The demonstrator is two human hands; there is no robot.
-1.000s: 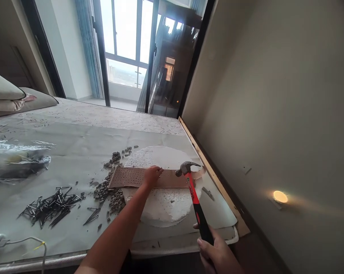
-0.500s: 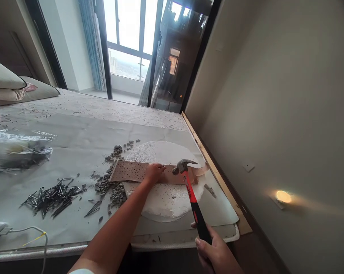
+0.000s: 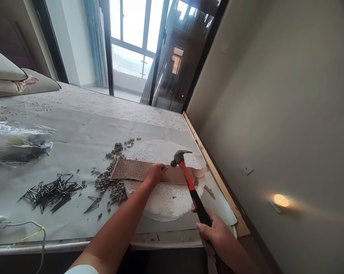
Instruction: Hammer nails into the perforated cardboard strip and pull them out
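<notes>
My right hand (image 3: 217, 232) is wrapped round the black grip of a claw hammer (image 3: 191, 186) with a red neck. The hammer's metal head hangs just right of my left hand, over the brown strip. My left hand (image 3: 155, 172) rests on the brown strip (image 3: 132, 170), its fingertips pinching a small nail, mostly hidden. Rows of small holes cover the strip's left part; the right part looks smooth. Under the strip lies a round white foam board (image 3: 166, 205). To the left are a heap of nails (image 3: 54, 192) and a few loose nails (image 3: 92, 204).
Grey rubble pieces (image 3: 117, 192) edge the foam board's left side. A clear plastic bag (image 3: 20, 146) lies far left, and a white cable (image 3: 43, 243) hangs over the near edge. A wooden rail (image 3: 208, 161) runs along the right, beside the wall.
The hammer head has shifted slightly up and left, closer to my left hand. My left hand stays on the strip in the same pinch. The view has tilted slightly.
</notes>
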